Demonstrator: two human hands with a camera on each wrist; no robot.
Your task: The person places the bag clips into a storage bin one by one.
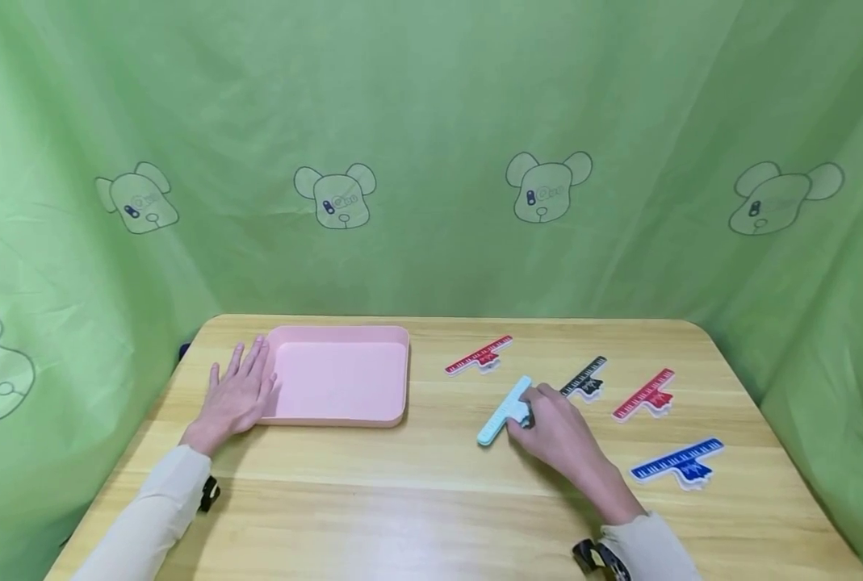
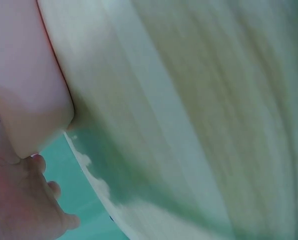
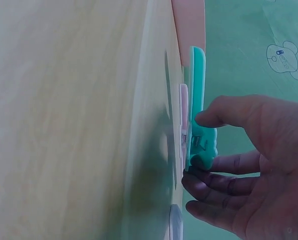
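Observation:
My right hand (image 1: 558, 432) pinches a light blue clip (image 1: 504, 411) with a piano-key pattern between thumb and fingers. In the right wrist view, that clip (image 3: 196, 90) is held a little above the table, with its spring showing. My left hand (image 1: 236, 395) lies with straight fingers on the left rim of a pink tray (image 1: 337, 421). The left wrist view shows this hand (image 2: 19, 200) against the wall of the tray (image 2: 34, 100). Just beyond my right hand lies a black clip (image 1: 584, 379), partly hidden by it.
One red clip (image 1: 479, 356) lies right of the tray, towards the back. Another red clip (image 1: 644, 394) and a dark blue clip (image 1: 678, 461) lie on the right of the wooden table (image 1: 373, 500). A green curtain (image 1: 431, 266) hangs behind and at both sides.

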